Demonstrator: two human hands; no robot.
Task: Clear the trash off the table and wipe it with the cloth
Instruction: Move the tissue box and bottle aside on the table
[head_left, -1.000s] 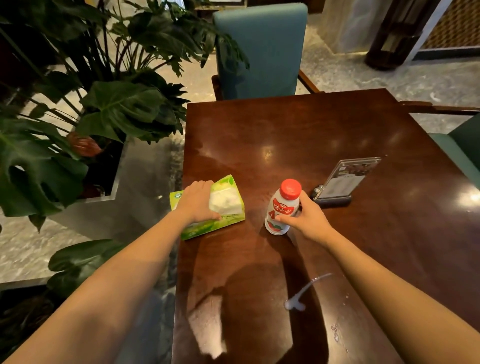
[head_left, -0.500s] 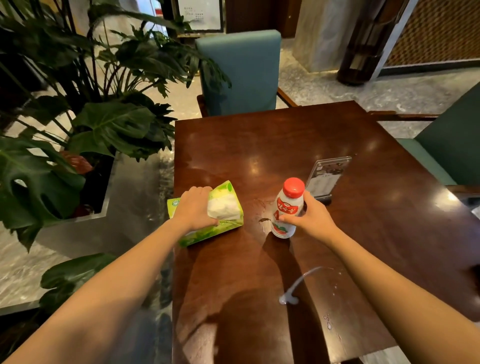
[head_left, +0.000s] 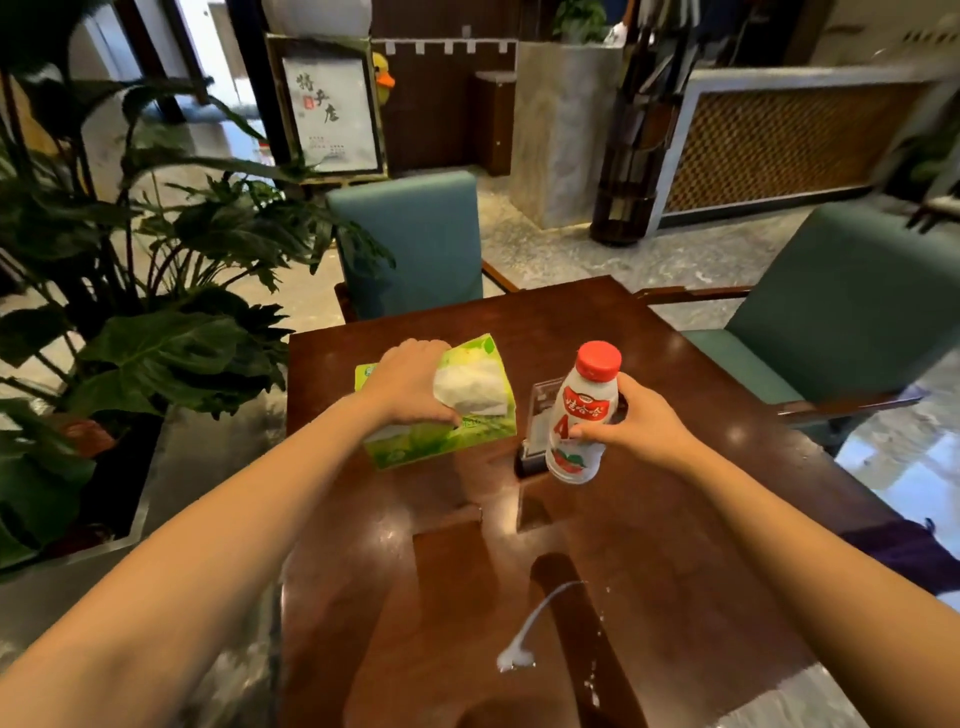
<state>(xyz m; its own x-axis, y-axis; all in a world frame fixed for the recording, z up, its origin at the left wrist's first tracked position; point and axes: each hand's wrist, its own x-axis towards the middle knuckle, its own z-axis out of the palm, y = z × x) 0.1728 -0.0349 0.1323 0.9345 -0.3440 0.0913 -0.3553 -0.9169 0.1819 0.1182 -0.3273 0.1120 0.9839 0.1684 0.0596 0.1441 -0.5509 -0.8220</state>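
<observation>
We take table (head_left: 675, 519) as landmark. Right hand (head_left: 641, 428) wrapped around bottle (head_left: 584, 415), red cap up, base lifted clear of table centre. Left hand (head_left: 410, 384) clasps green tissue pack (head_left: 447, 410), fingers curled over its left end, above table's far-left part. We note white spill (head_left: 530, 629) on table's near part.
</observation>
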